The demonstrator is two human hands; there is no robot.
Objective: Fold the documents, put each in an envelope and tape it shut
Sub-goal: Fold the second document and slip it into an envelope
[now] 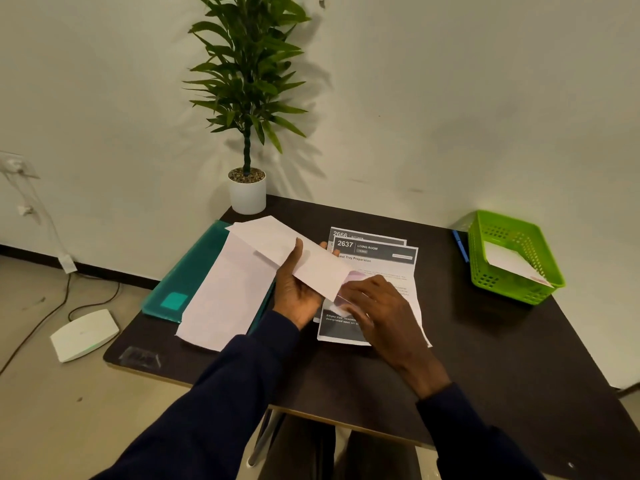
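Holding a white envelope [272, 241] up over the tabletop [485, 358], the left grip [298, 289] pinches it, thumb on top. The right grip [381, 306] lies on the printed documents [379, 266] by the envelope's near end (too blurry to tell if it holds anything). A white sheet [228, 289] lies on a teal folder [187, 271].

The top sheet [381, 268] bears "2637" and "LIVING ROOM" in white on its dark header, above a heading whose visible part reads "est Tray Preparation". Its dark band at the near end reads "Empty tray" and "designated spot on", with the rest hidden. The far sheet [367, 233], peeking out behind it, shows "2666" and, faintly, "KITCHEN".
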